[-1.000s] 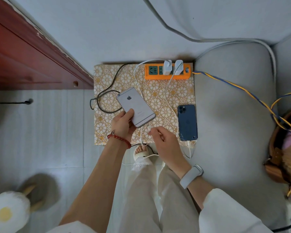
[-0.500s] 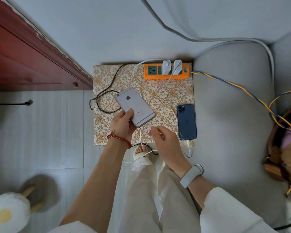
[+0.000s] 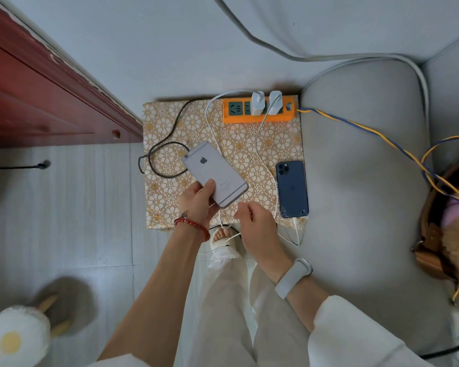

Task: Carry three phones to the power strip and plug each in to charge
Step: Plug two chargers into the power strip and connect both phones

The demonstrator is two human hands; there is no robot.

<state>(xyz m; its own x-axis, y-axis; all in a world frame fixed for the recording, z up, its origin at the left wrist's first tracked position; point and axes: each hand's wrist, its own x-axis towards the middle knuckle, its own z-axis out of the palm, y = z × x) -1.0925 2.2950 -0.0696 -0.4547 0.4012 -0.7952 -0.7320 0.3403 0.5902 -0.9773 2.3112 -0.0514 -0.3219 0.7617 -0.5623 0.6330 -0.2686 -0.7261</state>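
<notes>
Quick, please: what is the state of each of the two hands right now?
Left hand: holds the silver phone, back side up, above the patterned mat.
Right hand: fingers curled, pinching the end of a white charging cable.

Left hand (image 3: 196,202) grips something; right hand (image 3: 252,221) pinches with curled fingers.

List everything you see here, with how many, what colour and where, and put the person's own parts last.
silver phone: one, silver, held over the mat
blue phone: one, dark blue, on the mat's right side, cable attached
power strip: one, orange, mat's far edge
chargers: two, white, plugged into the strip
black cable: one, coiled on the mat's left
patterned mat: one, gold and white
left hand: grips the silver phone
right hand: pinches a white cable end
</notes>
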